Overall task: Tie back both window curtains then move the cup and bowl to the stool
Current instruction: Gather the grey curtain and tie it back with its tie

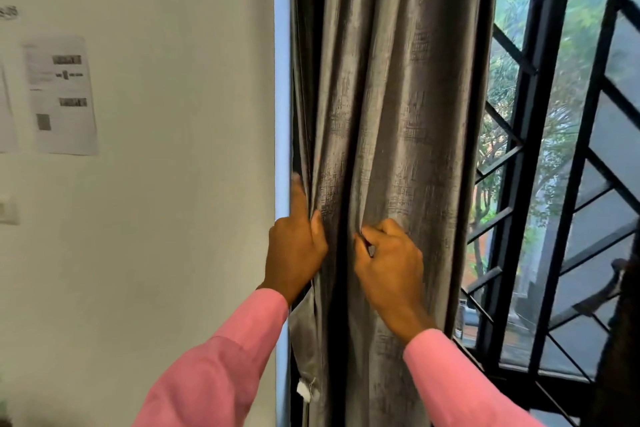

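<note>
Pale wall (173,149) fills the left half of the scene. Right of it, at centre, the grey curtain (398,97) hangs gathered into deep vertical folds, its left edge against the wall's corner and its right edge against the black window grille (540,114). Green trees (588,10) show blurred beyond the bars.

Two pink sleeves (221,367) rise from the near edge to the fabric. The left hand (294,250) grips the curtain's left edge: forefinger (298,198) straight and pointing up along the hem, thumb (317,224) pressed on the front of the fold, remaining fingers hidden behind the cloth. The right hand (391,263), just beside it, has its fingers curled tight and pinches a fold near the curtain's middle. A dark crease separates the two hands.

Printed sheets (60,94) are stuck to the wall at far left; their text is too blurred to read. Below them a wall switch (7,211) sits at the frame's edge. A small white tag (305,388) hangs at the curtain's lower left hem.
</note>
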